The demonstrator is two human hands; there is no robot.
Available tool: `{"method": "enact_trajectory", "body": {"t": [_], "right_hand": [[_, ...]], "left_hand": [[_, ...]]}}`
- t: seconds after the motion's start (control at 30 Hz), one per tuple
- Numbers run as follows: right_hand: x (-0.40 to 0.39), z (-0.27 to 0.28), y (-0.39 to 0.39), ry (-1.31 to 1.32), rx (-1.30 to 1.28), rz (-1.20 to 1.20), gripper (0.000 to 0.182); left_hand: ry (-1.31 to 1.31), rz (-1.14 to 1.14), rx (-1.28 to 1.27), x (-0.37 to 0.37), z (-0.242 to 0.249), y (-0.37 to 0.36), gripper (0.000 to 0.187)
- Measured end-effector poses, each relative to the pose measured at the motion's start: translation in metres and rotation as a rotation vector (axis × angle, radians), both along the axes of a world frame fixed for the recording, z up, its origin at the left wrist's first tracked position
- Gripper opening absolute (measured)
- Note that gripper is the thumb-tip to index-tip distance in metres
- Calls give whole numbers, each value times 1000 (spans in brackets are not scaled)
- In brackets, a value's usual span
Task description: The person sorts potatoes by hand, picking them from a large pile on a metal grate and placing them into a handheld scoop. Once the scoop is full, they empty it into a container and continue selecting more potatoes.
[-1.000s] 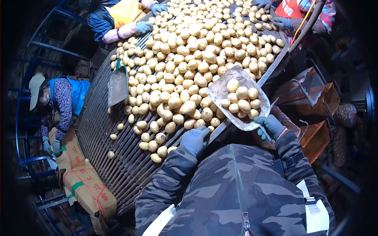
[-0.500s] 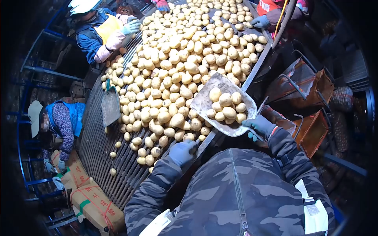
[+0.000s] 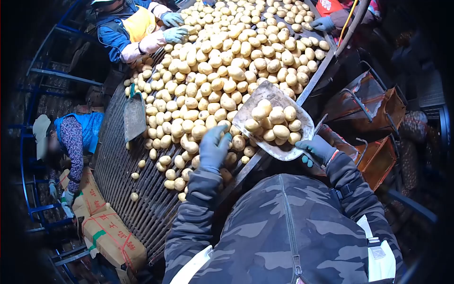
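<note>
My gloved right hand [image 3: 318, 150] is wrapped round the handle of a scoop [image 3: 302, 128], a wide, worn, pale pan resting over the rim of the sorting table. Several potatoes [image 3: 280, 131] are heaped inside it. To its left, my gloved left hand [image 3: 213, 147] reaches over the near edge of the pile of potatoes [image 3: 208, 80]. Its fingers are apart and close to the potatoes; whether they touch one is hard to see. Nothing shows in that palm.
A second scoop [image 3: 135, 118] lies on the slatted table [image 3: 123, 165] at left. Co-workers' gloved hands [image 3: 176, 34] are at the far side. Tied cardboard boxes [image 3: 113, 239] stand lower left. Metal-framed orange bags [image 3: 378, 161] hang at right, beyond the table's metal edge [image 3: 307, 90].
My left hand has moved from the table's edge up and forward over the potatoes, its fingers spreading. The scoop in my right hand holds more potatoes. A co-worker's hands have shifted onto the pile.
</note>
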State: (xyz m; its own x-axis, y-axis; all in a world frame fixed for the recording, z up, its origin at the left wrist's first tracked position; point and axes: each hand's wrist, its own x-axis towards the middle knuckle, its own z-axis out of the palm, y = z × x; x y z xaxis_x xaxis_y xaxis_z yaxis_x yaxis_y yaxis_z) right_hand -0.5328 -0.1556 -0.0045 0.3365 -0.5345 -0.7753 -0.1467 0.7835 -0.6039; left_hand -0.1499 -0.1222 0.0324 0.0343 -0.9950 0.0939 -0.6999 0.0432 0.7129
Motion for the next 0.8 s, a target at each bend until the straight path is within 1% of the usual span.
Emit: {"method": "enact_trajectory", "body": {"t": [0.03,0.07,0.1,0.13,0.2,0.23,0.3,0.33,0.43,0.47,0.5,0.53,0.57,0.6,0.63,0.7,0.77,0.8], "right_hand": [[0,-6,0,-18,-4,-9,28],[-3,-16,0,-35,-8,-18,28],[-3,-9,0,-25,4,-9,28],[-1,-1,-1,-15,15,-1,29],[1,-4,2,-22,0,-28,29],[1,-7,1,-24,-5,-30,28],[1,-12,0,-29,-16,-32,28],[2,-12,0,-33,-5,-28,28],[4,8,-1,-3,33,-3,30],[5,22,-2,38,54,19,31],[6,31,-2,79,80,46,32],[8,29,-1,76,41,41,33],[5,32,-1,49,63,40,33],[7,34,-1,60,68,38,32],[8,36,-3,74,71,36,31],[4,10,-2,46,29,9,30],[5,11,3,40,42,-1,29],[9,34,1,46,66,2,29]], "left_hand": [[-218,-98,-93,8,-14,9,44],[-333,-175,-96,-1,-20,15,47],[-503,-229,-45,-13,-25,23,48],[-541,-226,13,-23,-30,25,47],[-588,-239,113,-27,-30,24,44],[-572,-214,66,-24,-31,25,40],[-530,-192,104,-10,-23,28,38],[-548,-206,12,-1,-23,34,27],[-785,-263,89,18,-18,54,18],[-794,-238,310,19,-22,58,10],[-705,-251,280,16,-17,61,19],[-533,-246,194,6,-9,61,27],[-362,-229,113,-6,-4,62,36],[-183,-223,219,-8,-24,60,51],[-93,-116,282,-16,-36,58,53],[-175,-46,301,-27,-54,53,56],[-159,-45,414,-30,-57,43,59],[-165,-63,417,-33,-51,39,59]]}}
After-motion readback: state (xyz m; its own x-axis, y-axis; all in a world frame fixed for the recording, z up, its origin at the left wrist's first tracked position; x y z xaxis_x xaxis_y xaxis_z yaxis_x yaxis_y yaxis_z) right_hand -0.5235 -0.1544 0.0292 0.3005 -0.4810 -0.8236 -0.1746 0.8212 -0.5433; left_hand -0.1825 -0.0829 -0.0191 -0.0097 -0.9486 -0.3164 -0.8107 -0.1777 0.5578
